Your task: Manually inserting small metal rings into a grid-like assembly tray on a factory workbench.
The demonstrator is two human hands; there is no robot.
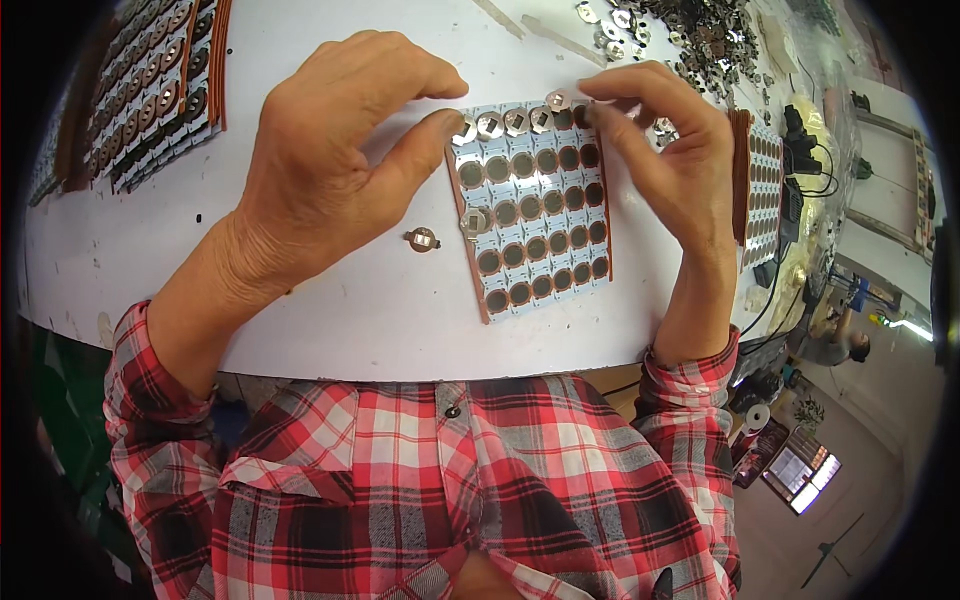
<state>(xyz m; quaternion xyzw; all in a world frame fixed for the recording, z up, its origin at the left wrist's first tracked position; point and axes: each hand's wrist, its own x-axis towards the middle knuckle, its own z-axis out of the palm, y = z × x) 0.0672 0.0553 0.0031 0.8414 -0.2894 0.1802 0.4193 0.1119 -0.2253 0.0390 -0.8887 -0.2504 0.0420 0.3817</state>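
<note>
While our left hand [330, 150] arches, thumb and index parted, our right hand [672, 140] curls opposite; we cannot tell whether it grips the metal clip [558, 100]. The disc panel [533, 222] lies between them on the table [350, 325].

White surface [340, 325]. Right edge: corded black boxes [798, 150], crumpled clear plastic [818, 125]. Background right: another person [832, 342], lit tube lamp [910, 328], bright window [803, 475], leafy plant [811, 413], white roll [757, 418]. Lower left, beyond the edge: something green [72, 430], too dark to identify.
</note>
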